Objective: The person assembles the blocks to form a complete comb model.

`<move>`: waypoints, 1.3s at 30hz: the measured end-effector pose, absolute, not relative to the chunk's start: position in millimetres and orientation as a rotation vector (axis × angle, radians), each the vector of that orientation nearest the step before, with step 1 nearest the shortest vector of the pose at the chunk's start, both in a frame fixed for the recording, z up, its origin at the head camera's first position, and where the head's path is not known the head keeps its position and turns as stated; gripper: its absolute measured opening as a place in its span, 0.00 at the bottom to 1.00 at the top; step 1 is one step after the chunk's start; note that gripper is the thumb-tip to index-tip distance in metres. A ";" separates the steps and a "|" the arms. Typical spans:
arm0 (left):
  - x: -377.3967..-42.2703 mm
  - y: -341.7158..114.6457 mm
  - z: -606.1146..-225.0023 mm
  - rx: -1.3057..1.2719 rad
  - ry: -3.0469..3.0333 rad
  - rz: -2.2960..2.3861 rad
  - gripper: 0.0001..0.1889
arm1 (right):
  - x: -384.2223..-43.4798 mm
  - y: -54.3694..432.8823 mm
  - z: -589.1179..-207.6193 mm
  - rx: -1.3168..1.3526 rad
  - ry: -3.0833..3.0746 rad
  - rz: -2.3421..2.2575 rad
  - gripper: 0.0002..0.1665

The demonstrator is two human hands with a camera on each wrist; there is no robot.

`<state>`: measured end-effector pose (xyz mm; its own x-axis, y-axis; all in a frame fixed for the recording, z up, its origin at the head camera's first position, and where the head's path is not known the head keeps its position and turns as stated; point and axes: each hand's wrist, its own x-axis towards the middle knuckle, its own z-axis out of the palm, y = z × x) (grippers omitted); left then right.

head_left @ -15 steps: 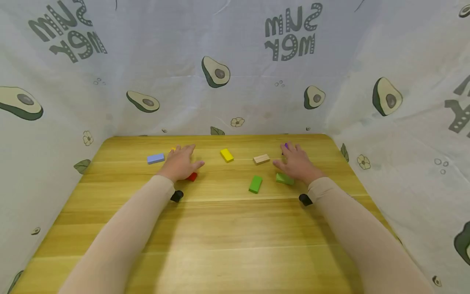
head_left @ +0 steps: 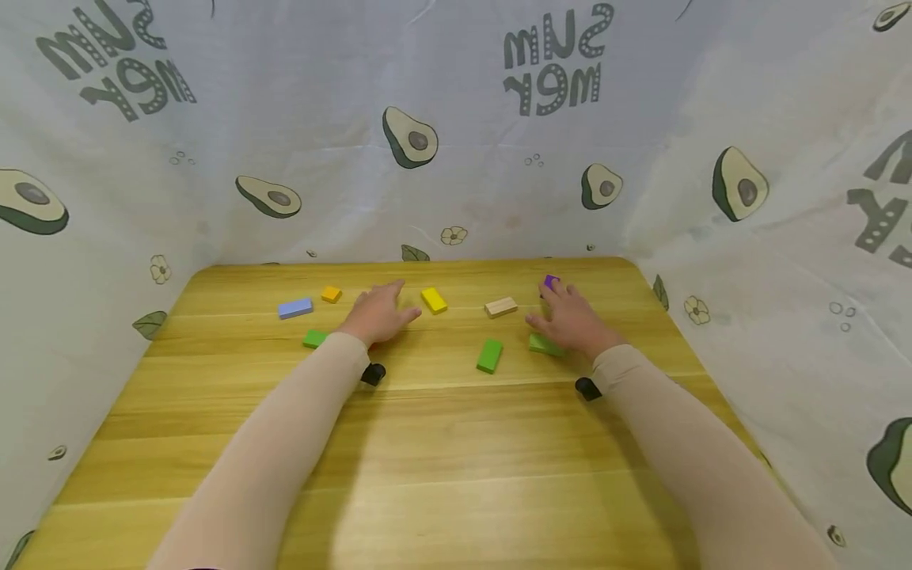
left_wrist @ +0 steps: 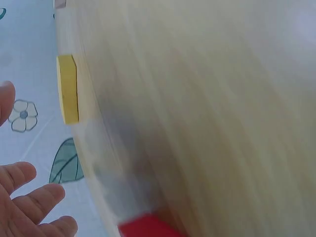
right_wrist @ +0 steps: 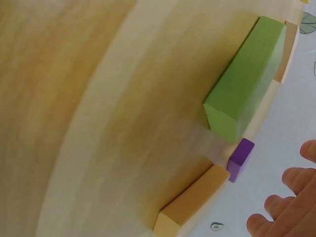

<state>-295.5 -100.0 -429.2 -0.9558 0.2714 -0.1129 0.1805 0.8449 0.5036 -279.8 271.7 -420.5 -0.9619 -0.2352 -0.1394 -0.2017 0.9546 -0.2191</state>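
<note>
My left hand (head_left: 378, 315) hovers over the table, fingers spread and holding nothing, just left of a yellow block (head_left: 434, 301). Beneath it is a red block (left_wrist: 150, 228), seen in the left wrist view and nearly hidden in the head view. The right hand (head_left: 572, 318) also has its fingers extended and grips nothing. A purple block (head_left: 551, 280) shows beyond its fingertips, and a light green block (head_left: 545, 345) lies by its thumb side. The right wrist view adds an orange block (right_wrist: 192, 195), which the right hand hides from the head camera.
Toward the left lie a blue block (head_left: 295, 309), a small orange block (head_left: 331, 294) and a green block (head_left: 315, 339) partly behind the left sleeve. A natural wood block (head_left: 501, 307) and another green block (head_left: 489, 356) lie between the hands. Patterned cloth (head_left: 484, 182) surrounds the wooden table.
The left hand has moved right toward the yellow block, uncovering the small orange block and the green block on the left. My right hand stays nearly in place; the head view has shifted slightly.
</note>
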 end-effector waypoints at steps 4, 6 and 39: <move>-297.8 -87.3 -430.1 0.341 2.796 0.779 0.42 | -277.0 272.5 -422.7 -0.305 2.937 -0.288 0.49; -297.9 -81.6 -430.8 0.338 2.777 0.798 0.42 | -275.7 273.2 -423.8 -0.299 2.936 -0.292 0.49; -319.6 -55.4 -455.0 0.256 2.835 0.791 0.34 | -261.1 269.7 -426.0 -0.312 2.906 -0.313 0.49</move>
